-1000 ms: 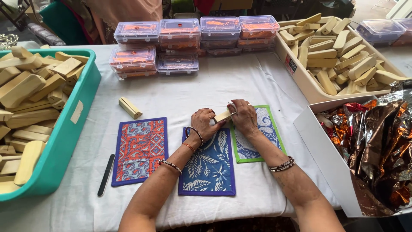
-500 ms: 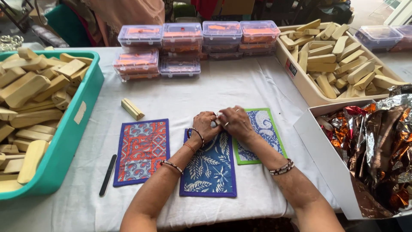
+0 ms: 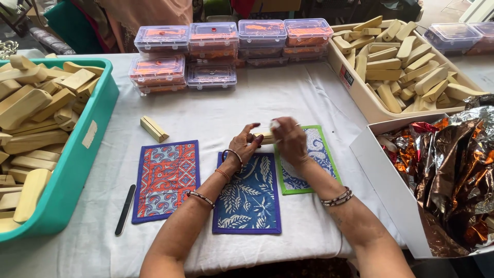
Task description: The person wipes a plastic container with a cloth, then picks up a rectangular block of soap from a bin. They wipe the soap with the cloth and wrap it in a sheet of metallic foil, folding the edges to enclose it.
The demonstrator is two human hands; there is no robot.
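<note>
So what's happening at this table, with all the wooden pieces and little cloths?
A person holds a small wooden block between both hands, the left hand gripping it and the right hand pinching something small and white at its top. The hands hover over three patterned cloth mats on a white tablecloth. A teal bin and a cardboard tray hold many more blocks, with clear plastic boxes stacked behind.

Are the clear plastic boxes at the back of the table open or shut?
Shut. Every clear plastic box has its lid seated flat, and they sit stacked on one another on the white tablecloth.
</note>
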